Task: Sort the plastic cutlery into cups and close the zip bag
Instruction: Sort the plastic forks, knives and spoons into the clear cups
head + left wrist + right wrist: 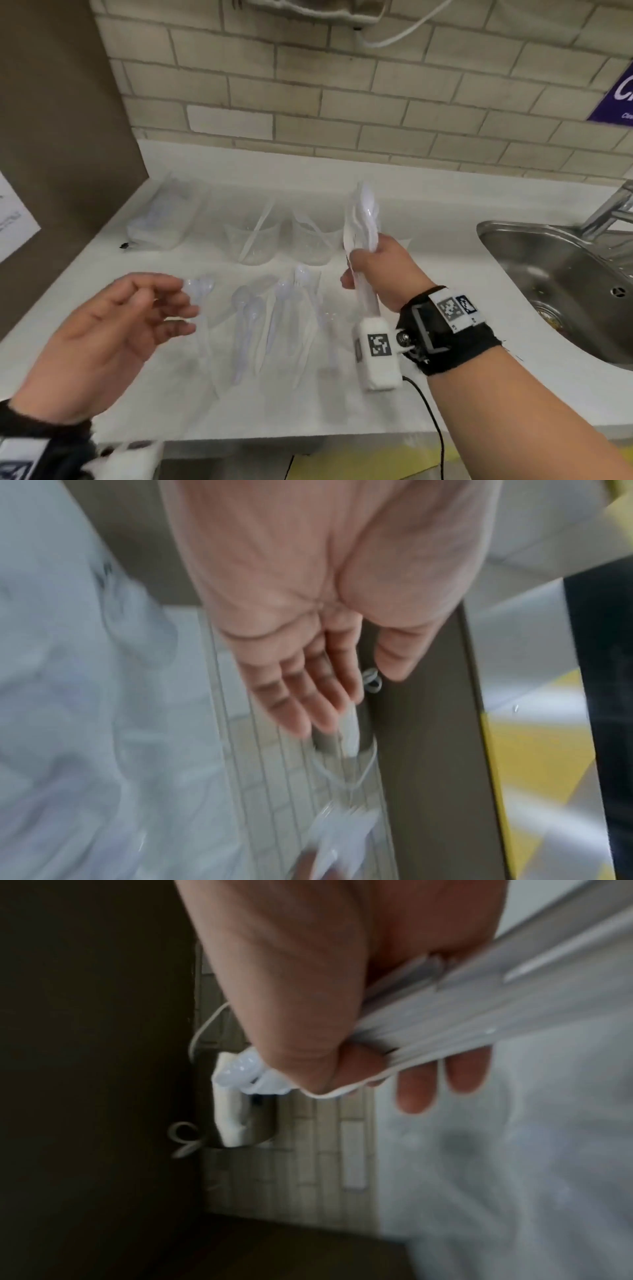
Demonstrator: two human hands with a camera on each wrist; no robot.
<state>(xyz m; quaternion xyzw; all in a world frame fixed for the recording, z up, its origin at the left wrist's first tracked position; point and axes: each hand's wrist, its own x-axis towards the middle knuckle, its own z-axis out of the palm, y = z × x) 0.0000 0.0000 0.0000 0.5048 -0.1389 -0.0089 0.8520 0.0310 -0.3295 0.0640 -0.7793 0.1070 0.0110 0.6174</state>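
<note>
My right hand [371,265] grips a bundle of clear plastic spoons [363,219] upright above the white counter, bowls pointing up; the wrist view shows their handles [479,1015] running through the fist. My left hand [144,308] hovers palm up at the left, fingers relaxed and empty [308,683]. Several loose clear spoons and forks [274,315] lie on the counter between the hands. Two clear cups stand behind them: one [251,240] holds a knife, the other [313,240] holds a utensil too faint to name. A clear zip bag [161,219] lies at the back left.
A steel sink [561,284] with a tap [613,209] is set into the counter at the right. A tiled wall [342,102] rises behind. A brown panel [61,137] closes the left side. The counter's front edge [274,435] runs just below my wrists.
</note>
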